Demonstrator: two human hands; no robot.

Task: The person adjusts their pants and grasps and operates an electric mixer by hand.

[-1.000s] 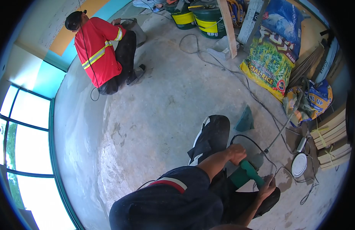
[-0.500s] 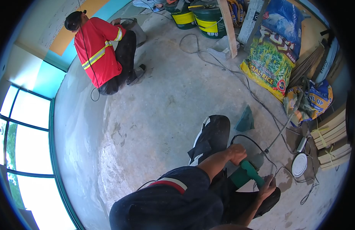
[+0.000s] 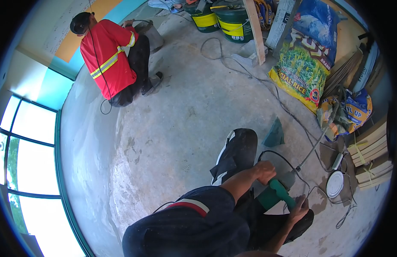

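A green power mixer with a grey gear housing lies across my lap, its long metal rod pointing up and right. My left hand is closed around the grip nearer the housing's left side. On the opposite end of the green handle, my right hand has its fingers wrapped round, partly hidden by the handle. The rod's far end reaches a crumpled blue-and-yellow bag; its tip is hard to make out there. A black cord curves over the housing.
A co-worker in a red shirt squats at upper left beside a grey bucket. Green buckets, a rice sack, bundled wood strips, a round white lid and a teal triangular piece surround the floor. Cords trail across it.
The co-worker's head and upper body have shifted slightly left. My hands and the power mixer have not visibly moved.
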